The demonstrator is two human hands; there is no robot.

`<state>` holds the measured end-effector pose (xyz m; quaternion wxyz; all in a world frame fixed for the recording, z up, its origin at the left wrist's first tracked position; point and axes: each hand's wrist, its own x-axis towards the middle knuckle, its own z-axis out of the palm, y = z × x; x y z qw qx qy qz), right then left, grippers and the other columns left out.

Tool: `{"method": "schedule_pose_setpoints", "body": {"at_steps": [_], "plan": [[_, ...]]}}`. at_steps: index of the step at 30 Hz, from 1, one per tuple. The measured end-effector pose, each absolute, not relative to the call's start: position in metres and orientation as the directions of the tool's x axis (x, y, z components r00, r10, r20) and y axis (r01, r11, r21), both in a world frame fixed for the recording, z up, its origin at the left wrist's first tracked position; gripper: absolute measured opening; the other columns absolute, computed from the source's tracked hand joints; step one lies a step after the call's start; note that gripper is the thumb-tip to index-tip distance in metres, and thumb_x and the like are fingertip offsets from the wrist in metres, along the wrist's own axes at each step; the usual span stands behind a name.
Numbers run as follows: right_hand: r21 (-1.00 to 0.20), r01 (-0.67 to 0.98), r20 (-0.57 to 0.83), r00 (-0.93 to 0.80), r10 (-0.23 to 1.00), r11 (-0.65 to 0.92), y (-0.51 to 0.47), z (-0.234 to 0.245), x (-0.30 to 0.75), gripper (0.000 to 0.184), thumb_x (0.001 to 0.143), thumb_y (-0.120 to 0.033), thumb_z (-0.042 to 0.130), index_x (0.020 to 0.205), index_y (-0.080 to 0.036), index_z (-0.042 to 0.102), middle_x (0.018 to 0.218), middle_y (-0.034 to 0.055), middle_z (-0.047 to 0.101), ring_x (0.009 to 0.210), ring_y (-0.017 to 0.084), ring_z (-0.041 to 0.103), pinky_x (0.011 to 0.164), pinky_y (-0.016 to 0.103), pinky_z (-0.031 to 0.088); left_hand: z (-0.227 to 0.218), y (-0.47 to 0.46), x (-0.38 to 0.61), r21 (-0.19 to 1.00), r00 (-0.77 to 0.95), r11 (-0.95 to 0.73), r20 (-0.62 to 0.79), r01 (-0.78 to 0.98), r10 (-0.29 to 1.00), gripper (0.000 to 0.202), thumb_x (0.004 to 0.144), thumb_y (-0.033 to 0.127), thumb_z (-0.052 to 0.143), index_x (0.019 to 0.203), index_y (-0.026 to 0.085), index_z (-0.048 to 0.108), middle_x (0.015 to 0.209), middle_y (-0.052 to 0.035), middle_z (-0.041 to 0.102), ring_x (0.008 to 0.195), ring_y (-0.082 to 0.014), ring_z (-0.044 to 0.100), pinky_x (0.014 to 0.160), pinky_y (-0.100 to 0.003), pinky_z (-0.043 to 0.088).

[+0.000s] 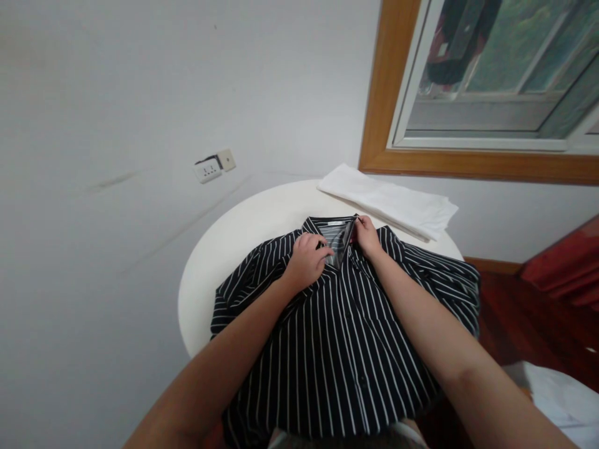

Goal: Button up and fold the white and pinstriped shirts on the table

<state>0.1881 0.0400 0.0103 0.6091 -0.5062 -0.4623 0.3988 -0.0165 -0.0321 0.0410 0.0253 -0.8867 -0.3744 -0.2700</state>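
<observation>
A black shirt with thin white stripes [341,337] lies front-up on a round white table [243,231], its collar at the far side. My left hand [306,259] is closed on the left side of the shirt's neck opening. My right hand [365,237] pinches the right edge of the collar placket. Both hands meet at the collar, a few centimetres apart. The shirt's hem hangs over the table's near edge toward me.
A folded white cloth [388,202] lies at the table's far right. A wall socket [213,165] sits on the white wall behind. A wood-framed window [477,93] is at the upper right, and red wooden furniture [566,262] stands at the right.
</observation>
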Motion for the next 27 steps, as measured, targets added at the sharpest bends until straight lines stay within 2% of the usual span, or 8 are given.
{"method": "schedule_pose_setpoints", "body": {"at_steps": [3,6,10,13,18,22,27], "plan": [[-0.985,-0.086,0.120,0.267,0.956,0.147,0.040,0.011,0.190,0.016,0.087,-0.039,0.048,0.089,-0.024,0.044,0.054,-0.0090,0.046,0.045,0.012,0.049,0.044,0.025,0.043,0.046,-0.042,-0.012,0.235,0.651,-0.786,0.453,0.572,0.609,0.022,0.082,0.012,0.048,0.092,0.022,0.065,0.103,-0.0036,0.065,0.104,-0.0208,0.055,0.103,-0.043,0.033],[-0.981,-0.134,0.097,0.282,0.955,0.139,0.042,0.010,0.191,0.018,0.085,-0.041,0.050,0.088,-0.024,0.045,0.053,-0.0099,0.042,0.045,0.011,0.046,0.043,0.023,0.040,0.048,-0.050,-0.007,0.366,0.711,-0.794,0.363,0.486,0.602,0.020,0.088,0.016,0.043,0.099,0.021,0.059,0.095,-0.0012,0.067,0.093,-0.0168,0.060,0.104,-0.042,0.033],[-0.971,-0.185,0.092,0.295,0.951,0.151,0.043,0.009,0.192,0.019,0.084,-0.041,0.052,0.088,-0.024,0.045,0.052,-0.0101,0.042,0.044,0.010,0.045,0.041,0.021,0.036,0.049,-0.052,-0.010,0.409,0.754,-0.785,0.281,0.464,0.593,0.019,0.093,0.027,0.042,0.106,0.020,0.054,0.095,-0.0022,0.067,0.086,-0.0167,0.062,0.093,-0.036,0.042],[-0.962,-0.232,0.075,0.286,0.955,0.145,0.044,0.011,0.192,0.018,0.084,-0.039,0.052,0.087,-0.024,0.044,0.053,-0.0100,0.044,0.044,0.010,0.046,0.041,0.020,0.037,0.051,-0.050,-0.017,0.400,0.771,-0.785,0.242,0.474,0.589,0.023,0.094,0.032,0.041,0.112,0.021,0.052,0.096,-0.0038,0.067,0.085,-0.0174,0.063,0.083,-0.031,0.046],[-0.959,-0.251,0.061,0.262,0.963,0.130,0.042,0.014,0.192,0.021,0.084,-0.041,0.055,0.087,-0.024,0.043,0.053,-0.0091,0.049,0.045,0.012,0.050,0.041,0.022,0.041,0.056,-0.047,-0.023,0.309,0.781,-0.799,0.213,0.516,0.587,0.028,0.095,0.038,0.044,0.115,0.021,0.052,0.090,-0.0028,0.069,0.083,-0.0177,0.066,0.077,-0.029,0.047],[-0.960,-0.245,0.072,0.246,0.967,0.134,0.042,0.014,0.192,0.025,0.083,-0.045,0.057,0.086,-0.024,0.042,0.053,-0.0095,0.049,0.045,0.012,0.052,0.042,0.023,0.044,0.058,-0.049,-0.022,0.208,0.750,-0.797,0.269,0.567,0.604,0.031,0.094,0.045,0.044,0.110,0.022,0.059,0.086,-0.0017,0.071,0.079,-0.0169,0.067,0.073,-0.027,0.046],[-0.965,-0.219,0.090,0.236,0.968,0.143,0.042,0.012,0.193,0.027,0.083,-0.047,0.056,0.088,-0.025,0.042,0.054,-0.0094,0.050,0.047,0.013,0.053,0.045,0.025,0.047,0.056,-0.051,-0.019,0.166,0.716,-0.782,0.323,0.601,0.619,0.032,0.094,0.048,0.044,0.106,0.025,0.063,0.085,-0.0005,0.072,0.073,-0.0151,0.066,0.068,-0.025,0.044]]}}
